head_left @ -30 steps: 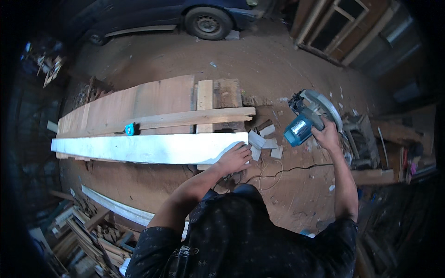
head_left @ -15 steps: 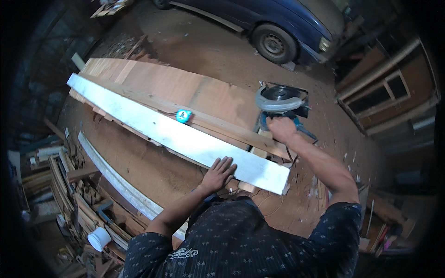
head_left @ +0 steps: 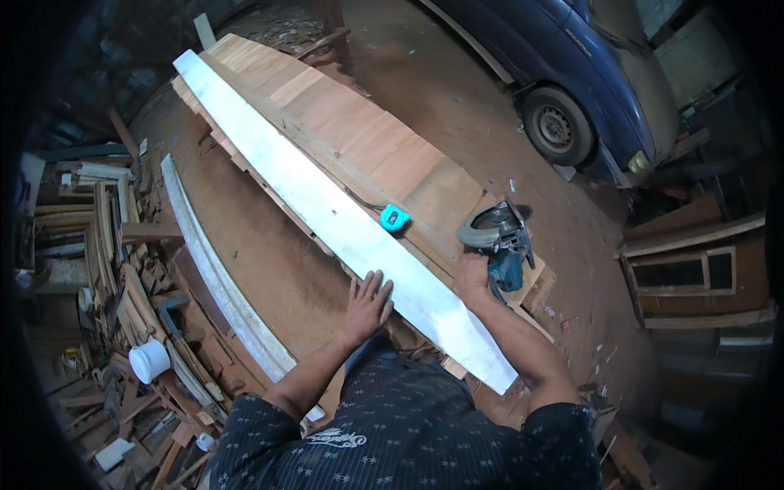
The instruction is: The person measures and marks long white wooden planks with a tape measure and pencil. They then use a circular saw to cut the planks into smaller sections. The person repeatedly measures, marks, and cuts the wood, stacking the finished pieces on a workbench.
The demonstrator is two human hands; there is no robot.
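— Two hands on the job: where is each one?
— Left hand (head_left: 369,300) lies flat, fingers spread, on the near edge of the long white board (head_left: 343,220). Right hand (head_left: 472,273) is closed around the handle of the circular saw (head_left: 500,241).

— And where does that board lie?
— It runs slantwise from the far left down toward the person's right, resting on a stack of wide brown planks (head_left: 367,151). Its near end sticks out past the right forearm.

— Where's the saw sitting?
— On the brown planks just beyond the white board, near its lower end, blade guard pointing away from the person.

— Anything between them?
— One small blue tape measure (head_left: 394,217), right at the far edge of the white board, a little to the left of the saw.

— What lies around the stack?
— A second pale, narrow board (head_left: 220,278) rests on the dirt floor to the left. Past it, a heap of wood scraps (head_left: 106,245) and a white bucket (head_left: 149,360). A dark blue car (head_left: 588,73) stands at the upper right, and a wooden window frame (head_left: 694,278) leans at the right.
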